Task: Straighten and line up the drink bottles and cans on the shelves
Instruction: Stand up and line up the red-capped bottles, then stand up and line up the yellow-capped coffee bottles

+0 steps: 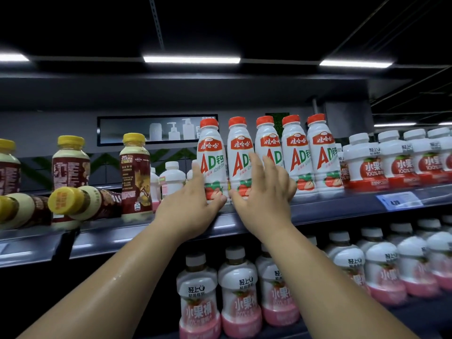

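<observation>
Several white AD bottles with red caps stand in a row on the upper shelf [330,211]. My left hand [193,204] grips the base of the leftmost AD bottle [210,148], thumb on its front and fingers round its left side. My right hand [264,192] lies with fingers spread across the second AD bottle [241,148] and the third AD bottle [267,140], pressing on them without closing. Left of them, brown coffee bottles with yellow caps stand upright [134,172], and two lie tipped over with caps toward me [80,204].
White squat fruit-drink bottles with red labels [367,162] fill the upper shelf's right end. Small white bottles [172,177] stand further back behind my left hand. The lower shelf holds rows of pink-bottomed bottles [239,294]. A price tag [401,200] hangs on the shelf edge.
</observation>
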Demonstrator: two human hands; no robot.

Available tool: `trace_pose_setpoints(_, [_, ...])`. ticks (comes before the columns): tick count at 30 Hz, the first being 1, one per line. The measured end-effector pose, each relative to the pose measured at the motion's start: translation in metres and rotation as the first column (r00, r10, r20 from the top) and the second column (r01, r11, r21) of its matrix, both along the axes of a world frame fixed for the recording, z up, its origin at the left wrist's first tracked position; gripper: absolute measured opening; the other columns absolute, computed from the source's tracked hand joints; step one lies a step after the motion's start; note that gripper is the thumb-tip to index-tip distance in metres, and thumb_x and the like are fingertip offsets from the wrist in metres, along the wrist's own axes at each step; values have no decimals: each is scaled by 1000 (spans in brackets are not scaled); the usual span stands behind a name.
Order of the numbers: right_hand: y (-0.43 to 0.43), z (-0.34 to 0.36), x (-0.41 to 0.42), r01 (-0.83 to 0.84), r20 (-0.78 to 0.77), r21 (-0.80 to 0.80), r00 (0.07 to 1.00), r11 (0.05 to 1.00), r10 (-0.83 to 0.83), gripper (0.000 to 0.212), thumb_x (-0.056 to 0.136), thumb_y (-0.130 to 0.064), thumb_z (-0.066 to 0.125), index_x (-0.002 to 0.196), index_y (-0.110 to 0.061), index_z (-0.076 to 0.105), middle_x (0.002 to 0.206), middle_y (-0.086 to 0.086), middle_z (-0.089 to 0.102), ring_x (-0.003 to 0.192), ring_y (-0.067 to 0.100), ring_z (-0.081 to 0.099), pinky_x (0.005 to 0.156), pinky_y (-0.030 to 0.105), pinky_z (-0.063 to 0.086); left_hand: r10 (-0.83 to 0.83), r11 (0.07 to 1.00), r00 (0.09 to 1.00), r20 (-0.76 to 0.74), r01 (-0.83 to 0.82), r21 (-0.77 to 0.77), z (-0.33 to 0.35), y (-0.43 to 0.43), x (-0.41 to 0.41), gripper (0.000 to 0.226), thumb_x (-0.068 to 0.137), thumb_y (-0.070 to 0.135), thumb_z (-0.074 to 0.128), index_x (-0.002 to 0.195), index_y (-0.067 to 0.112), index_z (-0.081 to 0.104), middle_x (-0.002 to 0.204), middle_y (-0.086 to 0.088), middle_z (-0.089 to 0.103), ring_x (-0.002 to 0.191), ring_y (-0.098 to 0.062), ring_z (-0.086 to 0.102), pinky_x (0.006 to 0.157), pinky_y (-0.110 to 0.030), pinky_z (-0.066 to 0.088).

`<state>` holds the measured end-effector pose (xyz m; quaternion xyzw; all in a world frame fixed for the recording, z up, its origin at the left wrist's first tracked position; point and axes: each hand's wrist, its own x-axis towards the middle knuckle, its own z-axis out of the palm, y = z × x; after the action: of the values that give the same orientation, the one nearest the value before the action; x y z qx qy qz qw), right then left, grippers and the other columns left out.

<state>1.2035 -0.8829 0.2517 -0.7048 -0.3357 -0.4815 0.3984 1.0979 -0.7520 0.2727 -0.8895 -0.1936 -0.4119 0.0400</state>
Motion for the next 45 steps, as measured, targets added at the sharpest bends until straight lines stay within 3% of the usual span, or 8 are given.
trace_pose_setpoints(3, [-5,-5,-1,44,6,-198,999,979,-43,75,95,-56,41,155,-39,-1,165,8,-10,149,30,-10,117,53,-5,-53,994,997,64,47,97,-5,-11,-5,84,96,60,38,153,34,-19,162,3,19,140,-21,38,105,-46,34])
trace_pose_setpoints(10, [-13,-14,-1,80,18,-449,997,890,-81,68,100,-60,16,154,-35,-17,160,9,-33,145,30,-34,115,56,-22,2,991,995,96,-15,130,-9,-14,-13,70,100,53,37,154,42,-6,143,-3,52,115,-27,58,84,-42,50])
trace_pose_setpoints(17, [-24,-20,0,19,20,-484,1000,875,-11,73,99,-61,21,153,-36,-23,159,8,-35,144,29,-36,115,54,-24,63,979,994,95,-80,186,-38,-25,-42,76,90,52,46,156,28,18,156,-9,33,139,-30,36,112,-42,32])
trace_pose_setpoints(21, [-25,-30,-14,-147,-13,-352,988,925,152,75,92,-58,38,157,-35,6,166,9,-11,150,28,-18,119,50,-14,69,981,987,143,-93,171,-58,-30,-90,72,87,53,49,151,26,32,155,-10,35,140,-28,34,114,-43,31])
trace_pose_setpoints(27, [17,-22,-75,-414,123,-261,882,872,455,63,82,-43,56,140,-23,42,148,9,39,139,31,30,117,49,24,98,994,936,337,-107,7,-67,-6,-156,45,89,38,60,129,21,52,126,3,51,120,-18,49,102,-35,40])
trace_pose_setpoints(31, [53,-4,-109,-585,-1,-217,801,781,599,59,89,-31,65,142,-19,41,137,2,46,127,20,39,108,31,31,139,983,864,484,-63,-170,-59,23,-183,41,88,34,66,123,22,47,114,6,45,112,-18,49,96,-35,43])
trace_pose_setpoints(36, [100,27,-122,-585,-274,-183,803,790,530,74,85,-41,69,144,-27,26,134,4,53,118,25,53,98,39,45,68,958,849,524,92,-273,-31,50,-194,62,86,31,73,136,25,35,131,-2,48,115,-19,50,100,-42,46])
trace_pose_setpoints(45, [121,42,-118,-566,-350,-182,801,804,485,85,81,-55,66,146,-29,17,118,4,61,101,25,60,90,44,51,-128,976,852,507,199,-87,-8,60,-173,45,94,27,64,135,25,47,117,7,53,104,-12,49,87,-27,38])
